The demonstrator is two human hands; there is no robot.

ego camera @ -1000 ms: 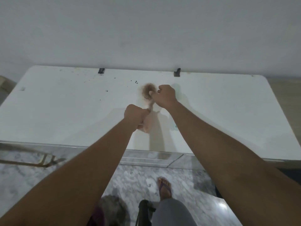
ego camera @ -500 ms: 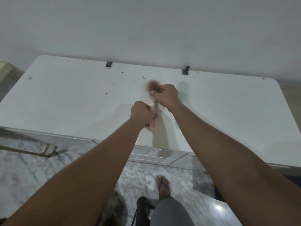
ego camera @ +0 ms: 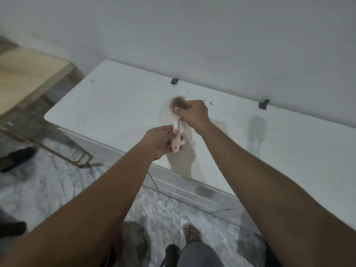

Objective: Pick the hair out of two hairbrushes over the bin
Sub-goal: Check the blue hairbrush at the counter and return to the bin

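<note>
One pale wall (ego camera: pixel 192 35) stands behind the white top (ego camera: pixel 115 105), which is the widest thing in front of me. One marbled floor (ego camera: pixel 48 185) runs below the near edge of the white top. One wooden table (ego camera: pixel 28 74) sits off its left end. I cannot tell whether the white top is the lid of a box; nothing of an inside shows.

Both my forearms reach out over the near edge of the white top. Over it I count two hands and one hairbrush (ego camera: pixel 176 144). My left hand (ego camera: pixel 159 141) is above the near edge, fingers curled round the pink handle, gripping it. My right hand (ego camera: pixel 194 112) is further in over the white top, toward the wall, its fingers bent tight and pinching into the one tuft of brown hair (ego camera: pixel 176 102) on the brush head.

The hairbrush hangs in the air above the middle of the white top, between my two hands. Its long axis runs from the near edge toward the far edge, handle end toward me, head pointing at the wall.

One foot in a sandal (ego camera: pixel 191 233) rests on the floor, on my side of the white top. Two black fittings (ego camera: pixel 174 80) (ego camera: pixel 263 104) sit on its far edge, and a few dark specks (ego camera: pixel 211 102) lie on it just right of the hair.
</note>
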